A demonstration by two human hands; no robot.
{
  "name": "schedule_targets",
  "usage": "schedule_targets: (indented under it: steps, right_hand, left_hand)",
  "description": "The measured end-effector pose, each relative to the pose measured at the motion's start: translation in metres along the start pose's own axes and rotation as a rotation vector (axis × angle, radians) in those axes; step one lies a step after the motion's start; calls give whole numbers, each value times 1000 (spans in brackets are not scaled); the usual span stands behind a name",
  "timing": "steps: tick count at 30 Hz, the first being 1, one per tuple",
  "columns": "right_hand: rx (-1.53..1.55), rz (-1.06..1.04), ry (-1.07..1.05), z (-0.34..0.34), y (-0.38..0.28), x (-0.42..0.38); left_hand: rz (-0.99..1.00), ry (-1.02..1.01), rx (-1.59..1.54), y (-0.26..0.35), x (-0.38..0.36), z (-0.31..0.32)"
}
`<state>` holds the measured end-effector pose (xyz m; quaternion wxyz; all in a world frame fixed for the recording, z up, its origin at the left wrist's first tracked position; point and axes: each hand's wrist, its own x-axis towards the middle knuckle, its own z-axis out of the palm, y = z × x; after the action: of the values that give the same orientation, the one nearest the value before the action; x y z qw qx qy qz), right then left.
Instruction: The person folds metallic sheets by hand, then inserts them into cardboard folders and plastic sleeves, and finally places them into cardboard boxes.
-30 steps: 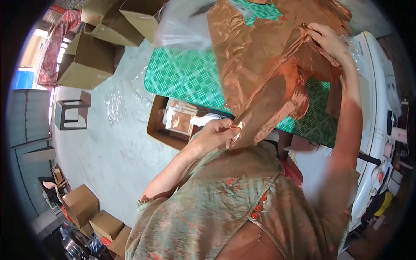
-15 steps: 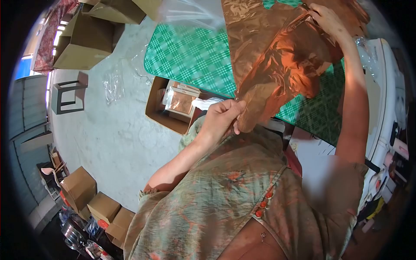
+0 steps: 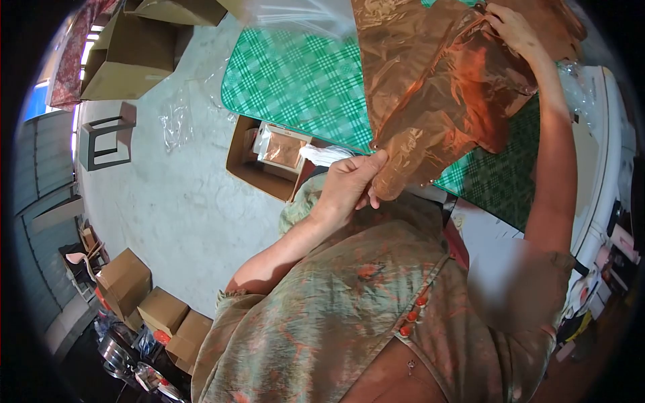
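Observation:
A shiny copper-coloured plastic film [image 3: 443, 87], thin and crumpled, stretches between my two hands over the table. My left hand [image 3: 353, 181] pinches its near lower corner, thumb on top, close to the table's front edge. At the far right, my right hand [image 3: 514, 30] grips the film's upper edge with fingers curled round it. Under the film lies a green checked tablecloth [image 3: 295, 87], partly covered by it. Part of the film hangs in folds toward my lap.
An open cardboard box [image 3: 262, 178] with flat packets sits below the table edge at left. Clear plastic sleeves [image 3: 302, 17] lie at the table's back. A small grey frame stool [image 3: 107, 138], large cartons [image 3: 134, 60] and smaller boxes [image 3: 124, 279] stand on the floor.
The view has shifted slightly. The film between my hands has opened out a little and its folds have changed shape; both hands keep their hold.

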<state>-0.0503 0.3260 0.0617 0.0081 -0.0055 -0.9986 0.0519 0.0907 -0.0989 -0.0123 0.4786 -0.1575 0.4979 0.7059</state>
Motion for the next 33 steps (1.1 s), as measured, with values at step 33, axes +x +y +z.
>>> schedule_targets:
  steps: [33]
  right_hand:
    - [-106,0,-22,17,14,25]
  left_hand:
    - [1182,316,1236,4,9,-19]
